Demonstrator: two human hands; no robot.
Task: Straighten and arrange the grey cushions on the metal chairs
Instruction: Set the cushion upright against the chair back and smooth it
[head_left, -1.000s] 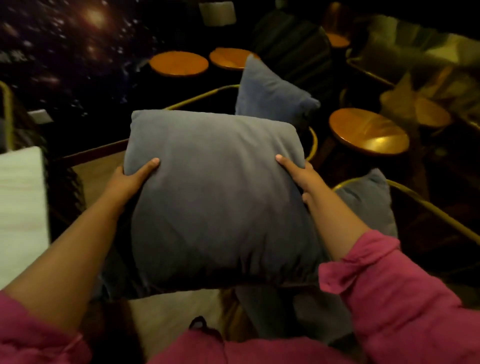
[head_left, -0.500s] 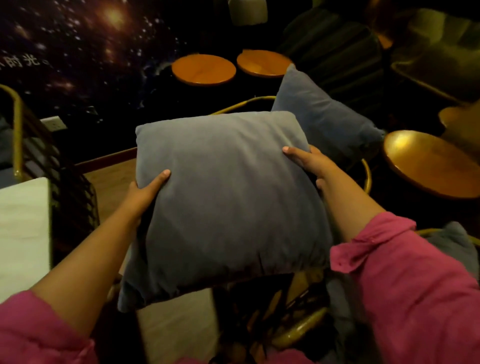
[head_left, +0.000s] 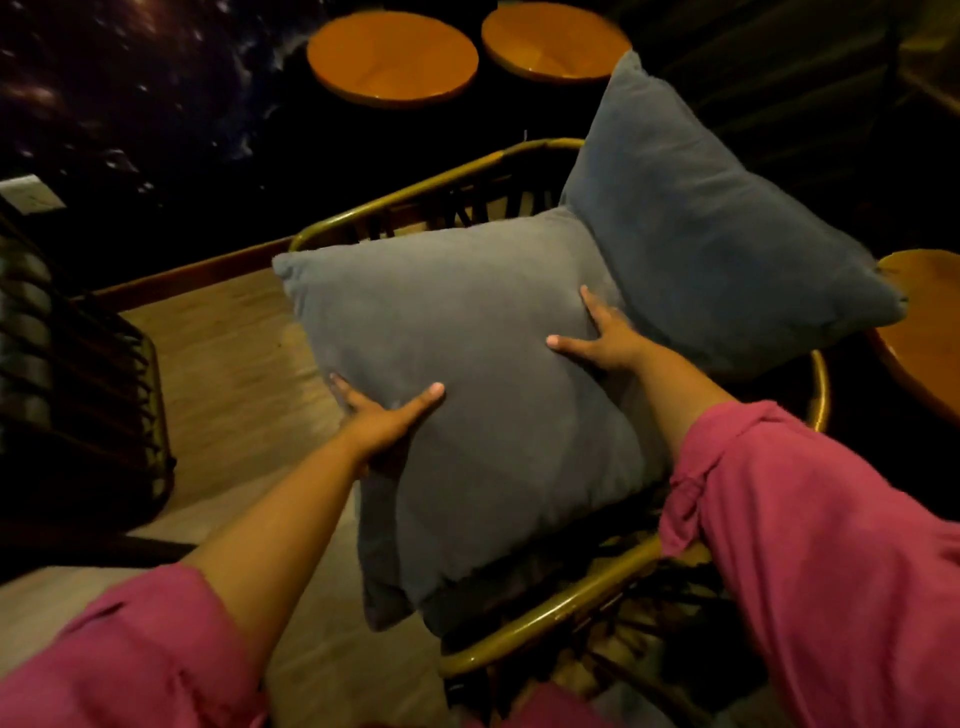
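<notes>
A large grey cushion lies tilted over the seat of a metal chair with a gold frame. My left hand grips its left edge, thumb on top. My right hand presses on its right side, fingers spread across the fabric. A second grey cushion leans upright against the chair's back right, its left corner touching the one I hold. The chair's curved back rail shows above the cushions.
Two round orange tables stand beyond the chair. Another orange table sits at the right edge. A dark slatted chair is at the left. Wooden floor lies between them.
I have carried the cushion forward and down onto the gold-framed chair, beside the leaning cushion. Both hands have shifted lower along its sides.
</notes>
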